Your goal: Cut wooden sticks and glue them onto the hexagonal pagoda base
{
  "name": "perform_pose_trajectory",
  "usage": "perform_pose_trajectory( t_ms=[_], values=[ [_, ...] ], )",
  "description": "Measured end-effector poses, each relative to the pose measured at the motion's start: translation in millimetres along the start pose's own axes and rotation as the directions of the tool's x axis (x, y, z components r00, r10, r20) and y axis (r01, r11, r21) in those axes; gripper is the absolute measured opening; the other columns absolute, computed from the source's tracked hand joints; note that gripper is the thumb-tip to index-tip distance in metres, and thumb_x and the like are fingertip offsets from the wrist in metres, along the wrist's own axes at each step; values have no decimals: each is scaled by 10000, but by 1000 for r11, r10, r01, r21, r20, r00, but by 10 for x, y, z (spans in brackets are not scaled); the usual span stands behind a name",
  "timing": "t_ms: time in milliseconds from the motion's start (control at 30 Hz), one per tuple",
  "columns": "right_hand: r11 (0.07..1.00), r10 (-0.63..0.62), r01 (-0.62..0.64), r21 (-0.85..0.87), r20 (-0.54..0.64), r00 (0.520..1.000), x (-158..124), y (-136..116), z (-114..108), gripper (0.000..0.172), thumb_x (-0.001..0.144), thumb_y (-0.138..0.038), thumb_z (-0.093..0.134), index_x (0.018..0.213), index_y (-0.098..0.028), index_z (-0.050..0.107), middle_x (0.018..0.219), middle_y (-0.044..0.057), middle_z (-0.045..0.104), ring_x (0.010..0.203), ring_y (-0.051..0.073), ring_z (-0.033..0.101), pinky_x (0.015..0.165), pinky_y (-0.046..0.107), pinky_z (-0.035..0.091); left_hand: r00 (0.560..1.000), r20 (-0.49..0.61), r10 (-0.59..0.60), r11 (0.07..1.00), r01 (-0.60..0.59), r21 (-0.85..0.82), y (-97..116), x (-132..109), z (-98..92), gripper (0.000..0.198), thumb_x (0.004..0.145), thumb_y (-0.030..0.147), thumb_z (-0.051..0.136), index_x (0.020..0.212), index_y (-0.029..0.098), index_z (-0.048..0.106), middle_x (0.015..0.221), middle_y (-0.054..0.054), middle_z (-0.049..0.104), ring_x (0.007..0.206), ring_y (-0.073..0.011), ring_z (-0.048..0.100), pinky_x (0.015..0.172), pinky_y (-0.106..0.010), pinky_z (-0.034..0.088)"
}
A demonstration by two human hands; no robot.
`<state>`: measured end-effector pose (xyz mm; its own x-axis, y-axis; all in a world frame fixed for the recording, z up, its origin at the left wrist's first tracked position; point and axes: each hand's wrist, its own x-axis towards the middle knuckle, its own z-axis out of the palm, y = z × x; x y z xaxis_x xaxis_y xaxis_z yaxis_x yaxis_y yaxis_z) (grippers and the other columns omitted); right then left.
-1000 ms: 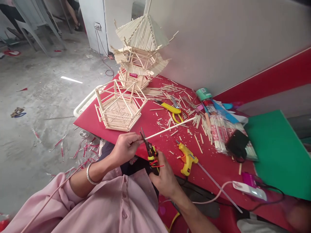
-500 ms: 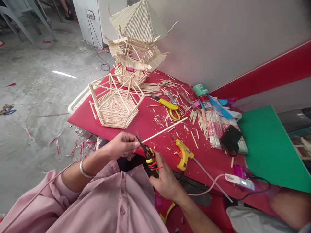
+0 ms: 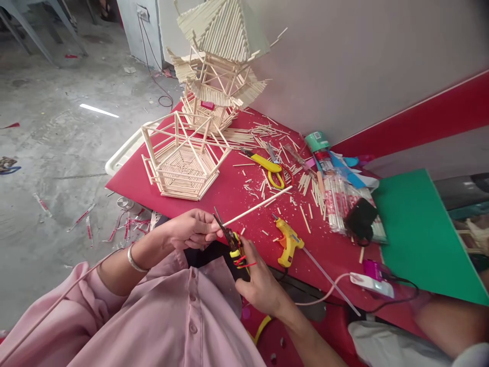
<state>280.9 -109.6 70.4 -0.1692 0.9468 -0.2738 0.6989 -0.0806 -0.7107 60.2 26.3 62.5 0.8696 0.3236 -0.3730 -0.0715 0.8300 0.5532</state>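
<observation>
My left hand (image 3: pixel 196 228) pinches the near end of a thin wooden stick (image 3: pixel 257 206), which points up and to the right over the table edge. My right hand (image 3: pixel 260 280) is closed round the yellow-and-black handles of a pair of pliers (image 3: pixel 234 245). Their dark jaws lie across the stick, right beside my left fingertips. Red cord or wire hangs about the handles. Just beyond my hands stands a hexagonal stick frame (image 3: pixel 187 168) with a woven-looking floor. Behind it rises a tiered stick pagoda (image 3: pixel 225 38).
On the red table (image 3: pixel 233 196) lie a yellow glue gun (image 3: pixel 288 242), a yellow cutter (image 3: pixel 263 162), scissors (image 3: pixel 275 178), many cut sticks and packed sticks (image 3: pixel 336 204). A green board (image 3: pixel 424 239) and a white power strip (image 3: pixel 372 285) are at right. Another person's arm (image 3: pixel 454 323) shows lower right.
The view has shifted slightly. Both hands keep the same hold on the stick and the pliers, with almost no movement between them.
</observation>
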Motion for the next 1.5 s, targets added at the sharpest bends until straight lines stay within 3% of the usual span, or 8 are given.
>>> perform_pose_trajectory(
  t_ms=[233,467,567,633,733,833,1133,1500],
  values=[
    [1000,-9,10,26,-17,1000,23,-95,53,854,650,-75,512,1479,-223,372,1363,117,576,1363,287,488,1183,506,363,1000,14,1,999,0,-35,-21,5,0,303,742,343,807,791,79,668,576,47,513,345,19,180,298,-125,125],
    [993,54,-57,102,33,998,-9,70,99,913,678,-156,533,1557,-226,297,1552,128,425,1482,311,338,1212,548,293,957,-235,168,983,-146,109,12,-61,42,403,680,433,848,630,122,597,473,67,431,335,3,232,324,-154,137],
    [980,91,-89,177,-5,996,-16,39,79,816,656,-156,536,1464,-240,448,1377,95,579,1359,291,476,1172,507,356,914,-338,223,966,-162,199,27,-87,56,427,664,466,849,613,135,584,455,68,422,336,-3,248,341,-167,135],
    [961,148,-144,234,-2,989,-14,3,68,662,638,-154,533,1294,-235,579,1113,55,666,1120,252,599,1053,434,463,896,-368,250,953,-161,256,22,-87,59,434,655,488,847,634,132,600,470,57,449,341,-8,266,350,-177,133],
    [908,244,-253,334,69,967,-12,-36,65,432,595,-164,529,1011,-221,631,827,-8,600,787,174,561,783,313,507,890,-342,302,924,-185,334,-12,-62,44,455,663,526,835,691,118,636,486,60,442,372,-19,293,373,-183,156],
    [836,302,-327,441,128,945,-13,-72,63,361,548,-175,539,902,-217,597,815,-19,552,755,154,509,715,283,461,881,-304,361,895,-235,380,-65,-27,7,487,680,554,822,770,100,673,500,68,415,411,-27,296,399,-184,178],
    [563,336,-442,698,296,894,-26,-242,18,665,479,-156,574,1138,-222,624,895,0,539,798,159,471,681,262,406,874,-241,421,883,-334,329,-162,25,-31,516,699,558,820,842,79,690,510,71,407,418,-27,271,404,-192,163],
    [604,315,-416,680,275,908,-60,-171,52,653,486,-167,547,1133,-217,615,907,8,558,784,156,492,639,250,422,871,-247,424,884,-340,320,-262,58,-95,509,706,566,813,853,92,697,537,59,451,427,-30,290,415,-194,198]
  ],
)
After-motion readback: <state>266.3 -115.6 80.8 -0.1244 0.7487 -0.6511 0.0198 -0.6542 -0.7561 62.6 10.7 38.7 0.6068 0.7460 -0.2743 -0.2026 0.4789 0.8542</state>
